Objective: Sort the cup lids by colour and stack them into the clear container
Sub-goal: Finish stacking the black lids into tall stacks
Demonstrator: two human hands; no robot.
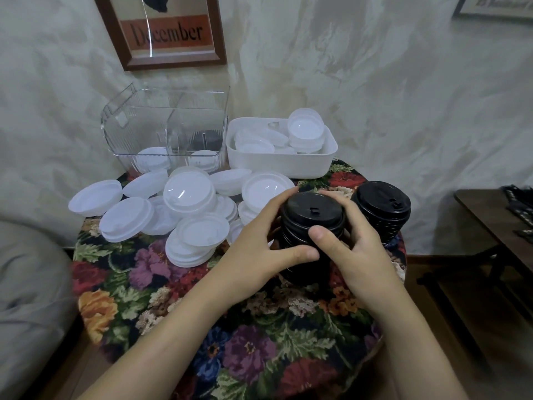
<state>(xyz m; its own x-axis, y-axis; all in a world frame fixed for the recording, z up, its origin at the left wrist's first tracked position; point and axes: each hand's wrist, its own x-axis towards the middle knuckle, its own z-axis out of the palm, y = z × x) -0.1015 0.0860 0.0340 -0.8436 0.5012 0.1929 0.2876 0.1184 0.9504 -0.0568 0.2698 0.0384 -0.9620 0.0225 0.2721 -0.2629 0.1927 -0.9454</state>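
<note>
While white lids (pixel 190 194) lie loose, both hands (pixel 261 241) (pixel 350 241) grip a black lid stack (pixel 313 226).

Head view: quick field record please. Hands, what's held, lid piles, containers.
left hand: grips black lid stack from its left
right hand: grips the same stack from its right
second black stack: stands on floral cloth, right of the held one, untouched
white lids: loose heap on the cloth, unsorted
clear container: back left, divided; a few white lids low inside, something dark behind them, unclear
white bin: back right, holds white lids
</note>
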